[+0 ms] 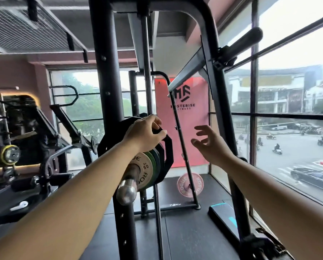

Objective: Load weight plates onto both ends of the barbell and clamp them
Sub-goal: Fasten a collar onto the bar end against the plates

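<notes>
The barbell's steel sleeve end (127, 192) points toward me at centre. On it sit a small white plate (145, 170), a thin green plate (153, 160) and a large black plate (166, 151) behind them. My left hand (145, 134) grips the top rim of the black plate, fingers curled over its handle cut-out. My right hand (211, 143) hovers in the air to the right of the plates, fingers spread, holding nothing. No clamp is visible on the sleeve.
Black rack uprights (108, 81) stand just behind the sleeve. A pink plate (190, 184) leans on the floor by a slanted rail. A black and teal block (222, 212) lies on the mat at right. Windows line the right side; other machines stand at left.
</notes>
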